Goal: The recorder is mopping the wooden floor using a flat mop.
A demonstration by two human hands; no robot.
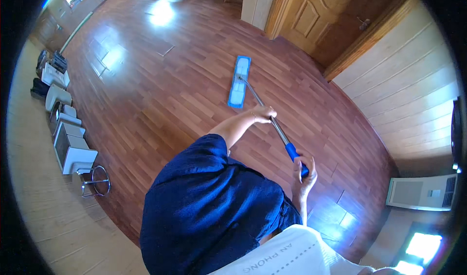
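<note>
Left hand (265,113) wraps the mop pole (272,122) midway; right hand (304,173) grips its blue handle (295,156) near the body. The mop pad (239,82) lies flat on the floor (146,95) far ahead (slightly left). Even downward pressure should keep it flat.

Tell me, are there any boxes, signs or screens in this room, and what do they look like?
White boxy appliances: a row along the left wall, pale with dark fronts; too small to tell if they are screens.
White vented unit: low on the right wall, flat rectangle with a small control panel.
White garment: bottom edge, bearing dark printed lettering.
Dark flat object: far right rim, possibly a screen; unclear.
No signs or packages show clearly.
</note>
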